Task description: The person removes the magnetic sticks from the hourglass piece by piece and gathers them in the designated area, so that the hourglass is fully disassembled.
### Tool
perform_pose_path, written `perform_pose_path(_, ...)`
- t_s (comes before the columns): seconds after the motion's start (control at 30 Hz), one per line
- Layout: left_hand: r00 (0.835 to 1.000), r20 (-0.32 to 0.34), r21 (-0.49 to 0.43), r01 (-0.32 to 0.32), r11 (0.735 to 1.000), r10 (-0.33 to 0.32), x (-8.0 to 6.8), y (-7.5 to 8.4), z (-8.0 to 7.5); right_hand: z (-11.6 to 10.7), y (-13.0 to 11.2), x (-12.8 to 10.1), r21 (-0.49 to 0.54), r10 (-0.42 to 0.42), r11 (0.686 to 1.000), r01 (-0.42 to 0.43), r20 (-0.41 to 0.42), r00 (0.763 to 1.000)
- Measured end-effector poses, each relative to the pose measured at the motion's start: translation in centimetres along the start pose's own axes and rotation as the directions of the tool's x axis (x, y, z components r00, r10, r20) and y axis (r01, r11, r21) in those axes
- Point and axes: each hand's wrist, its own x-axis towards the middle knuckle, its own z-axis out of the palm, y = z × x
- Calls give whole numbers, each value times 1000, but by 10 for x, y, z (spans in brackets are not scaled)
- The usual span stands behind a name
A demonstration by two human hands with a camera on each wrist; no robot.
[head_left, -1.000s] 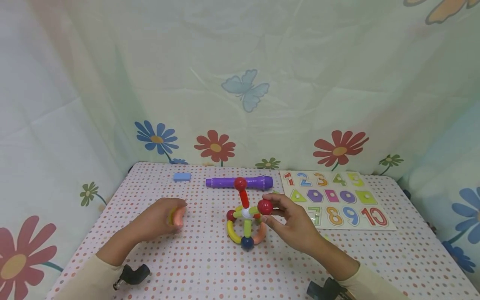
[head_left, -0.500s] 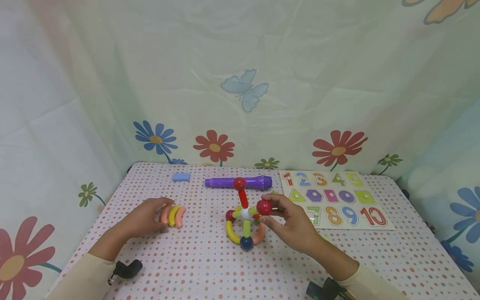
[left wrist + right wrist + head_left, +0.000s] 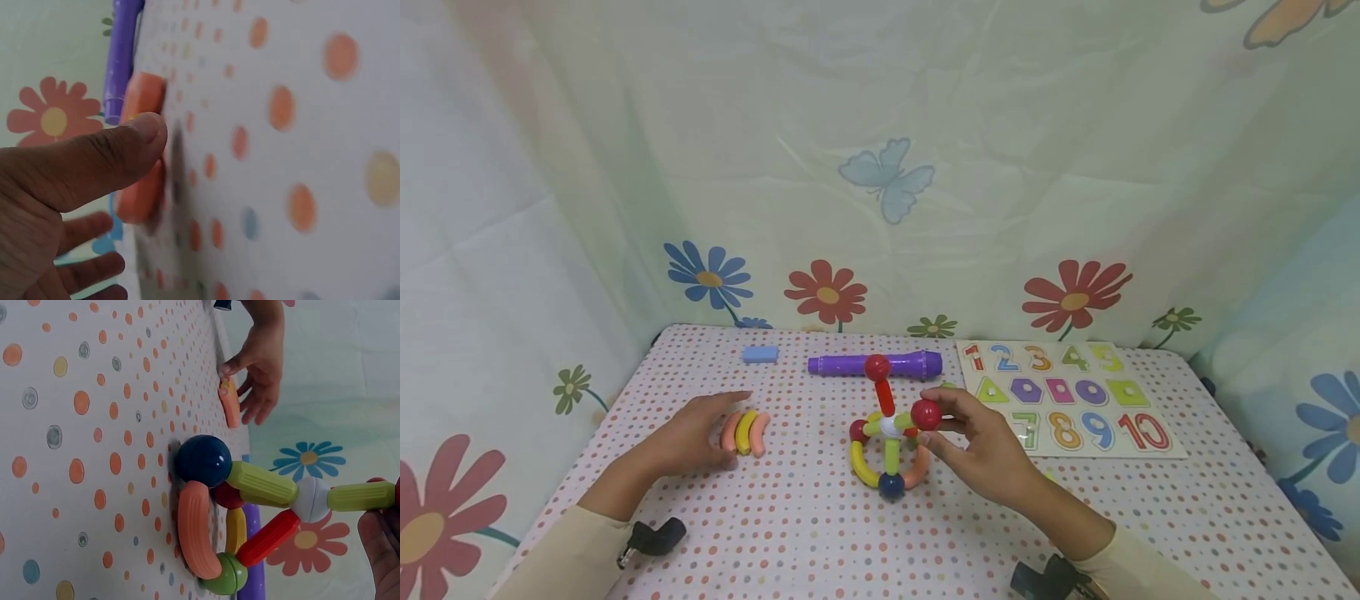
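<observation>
A magnetic stick-and-ball model (image 3: 891, 428) stands mid-table, with a ring of curved sticks and balls below and straight sticks meeting at a white ball (image 3: 310, 500). My right hand (image 3: 988, 454) pinches the red ball (image 3: 927, 414) on the model's right arm between thumb and fingers. To the left, a yellow curved stick (image 3: 745, 432) lies between two salmon curved sticks (image 3: 759, 435), side by side. Around their left end is my left hand (image 3: 688, 437), thumb and fingers spread apart. In the left wrist view its thumb (image 3: 134, 140) overlaps a salmon stick (image 3: 142, 200).
Behind the model lies a purple toy microphone (image 3: 850, 365), with a small blue block (image 3: 761, 355) to its left. A number and shape puzzle board (image 3: 1067, 450) is at the right, by my right hand. A flowered curtain (image 3: 880, 100) hangs behind the dotted table.
My left hand has drawn back leftward and spread its fingers, leaving the three curved sticks uncovered on the table. My right hand stays on the red ball.
</observation>
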Motion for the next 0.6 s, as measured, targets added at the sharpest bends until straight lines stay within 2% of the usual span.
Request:
perform_pose_path(0.13,993,-116,3,-38,999,38,0,17,-2,0,0,0,8,-9,1000,9,0,1000)
perform_pose_path(0.23,975,-204,-27,-93,995,85,1,43,-2,0,0,0,9,-16,1000,16,0,1000)
perform_pose_path(0.3,962,-238,-40,-144,989,131,2,65,1,0,0,0,6,-15,1000,15,-1,1000)
perform_pose_path(0.37,952,-254,-42,-190,981,174,2,87,6,0,0,0,6,-11,1000,11,-2,1000)
perform_pose_path(0.43,949,-254,-73,-210,975,185,2,108,13,0,0,0,11,-7,1000,7,-3,1000)
perform_pose_path(0.53,957,-235,-166,-211,963,169,2,135,27,0,0,0,22,-4,1000,4,-2,1000)
perform_pose_path(0.6,964,-219,-254,-206,945,152,4,149,37,1,0,0,26,-5,1000,5,-3,1000)
